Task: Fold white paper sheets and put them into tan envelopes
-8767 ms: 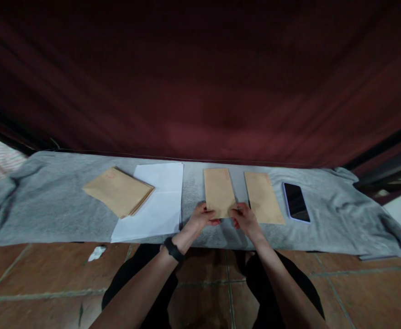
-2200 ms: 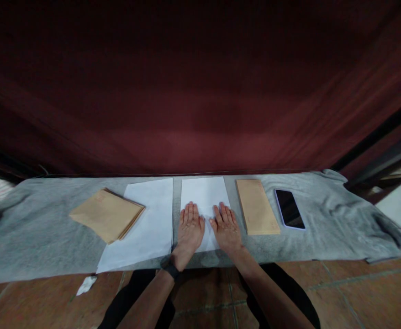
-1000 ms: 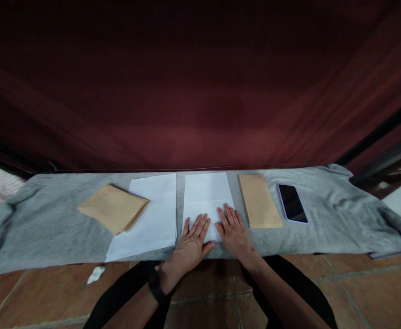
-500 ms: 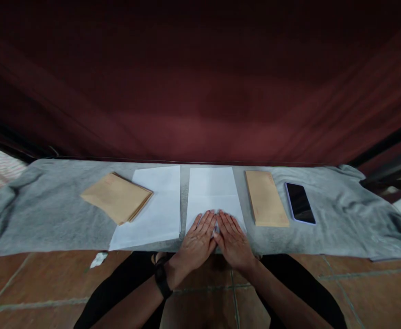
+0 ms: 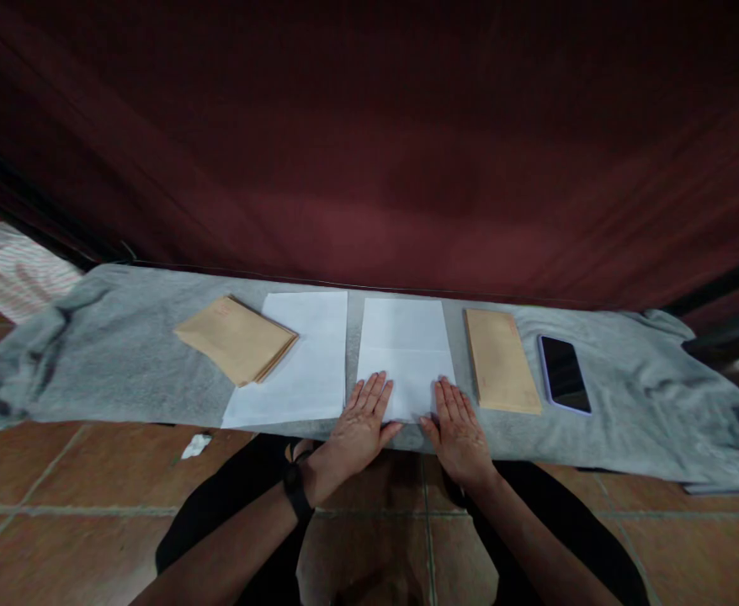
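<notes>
A white sheet of paper (image 5: 404,337) with a crease across it lies in front of me on the grey cloth. My left hand (image 5: 362,425) rests flat on its lower left corner, fingers stretched out. At the lower right corner, my right hand (image 5: 459,433) also lies flat with its fingers extended. Neither hand grips anything. To the left are more white sheets (image 5: 319,362), partly under a stack of brown envelopes (image 5: 236,337). Another brown envelope stack (image 5: 502,362) lies just right of my right hand.
A phone (image 5: 565,374) in a purple case lies right of the envelopes. Grey cloth (image 5: 647,396) covers the narrow bench. A dark red panel (image 5: 369,194) rises behind it. On the tiled floor (image 5: 117,471) lies a crumpled white scrap (image 5: 196,446).
My hands have moved apart from the middle of the sheet's near edge, out toward its two sides. The view has shifted and tilted slightly.
</notes>
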The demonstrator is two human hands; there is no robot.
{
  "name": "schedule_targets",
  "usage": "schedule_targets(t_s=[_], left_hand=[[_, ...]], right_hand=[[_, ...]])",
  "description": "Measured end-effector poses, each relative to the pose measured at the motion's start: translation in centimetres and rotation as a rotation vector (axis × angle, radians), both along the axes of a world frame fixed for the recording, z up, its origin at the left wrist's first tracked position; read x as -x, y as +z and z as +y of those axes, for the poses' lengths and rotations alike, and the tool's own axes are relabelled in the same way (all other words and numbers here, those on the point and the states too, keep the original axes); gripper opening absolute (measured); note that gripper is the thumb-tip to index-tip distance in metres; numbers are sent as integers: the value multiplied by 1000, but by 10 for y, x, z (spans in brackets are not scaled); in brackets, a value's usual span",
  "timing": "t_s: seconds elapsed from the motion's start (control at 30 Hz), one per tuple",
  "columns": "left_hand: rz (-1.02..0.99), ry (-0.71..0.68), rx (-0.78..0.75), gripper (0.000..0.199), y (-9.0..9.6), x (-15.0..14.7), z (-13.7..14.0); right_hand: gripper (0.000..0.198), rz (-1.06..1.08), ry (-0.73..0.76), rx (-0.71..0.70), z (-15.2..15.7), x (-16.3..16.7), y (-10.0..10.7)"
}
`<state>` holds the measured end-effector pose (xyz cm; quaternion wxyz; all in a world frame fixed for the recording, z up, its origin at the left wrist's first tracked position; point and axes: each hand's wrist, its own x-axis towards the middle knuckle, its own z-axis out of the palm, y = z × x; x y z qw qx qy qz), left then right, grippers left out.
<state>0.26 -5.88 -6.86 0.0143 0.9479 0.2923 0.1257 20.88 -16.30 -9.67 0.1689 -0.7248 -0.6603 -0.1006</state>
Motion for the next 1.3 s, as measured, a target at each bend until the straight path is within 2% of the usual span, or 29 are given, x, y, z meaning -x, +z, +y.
schedule_targets(t_s=[0.23, 0.33, 0.47, 0.57, 0.8, 0.93, 1.0, 1.07, 1.2, 1.3], left_hand=[[-30, 61, -1, 65, 1, 6, -5], [-20, 24, -3, 62, 6, 1, -16], [4, -41, 19, 65, 8, -6, -31], [10, -45, 26, 72, 5, -2, -32], [38, 62, -14, 77, -3, 25, -30], [42, 106, -38, 65, 5, 18, -26], [24, 112, -38, 58, 13, 3, -15], [-25, 103, -24, 56, 20, -18, 3], [-55, 114, 58, 58, 22, -68, 50], [-1, 144, 131, 59, 14, -98, 84]], right_hand=[[74, -29, -7, -33, -11, -8, 5], [71, -28, 5, -19, -12, -4, 14], [67, 1, 132, 37, -14, 14, 22], [71, 12, 182, 48, -19, 25, 18], [77, -19, 60, 23, -39, 14, 4], [71, -7, 41, 22, -43, 2, 8], [65, 39, 40, 35, -32, -5, 16], [62, 115, 41, 50, -7, -13, 28], [61, 245, 66, 88, 68, -19, 43], [62, 257, 31, 127, 123, -16, 39]])
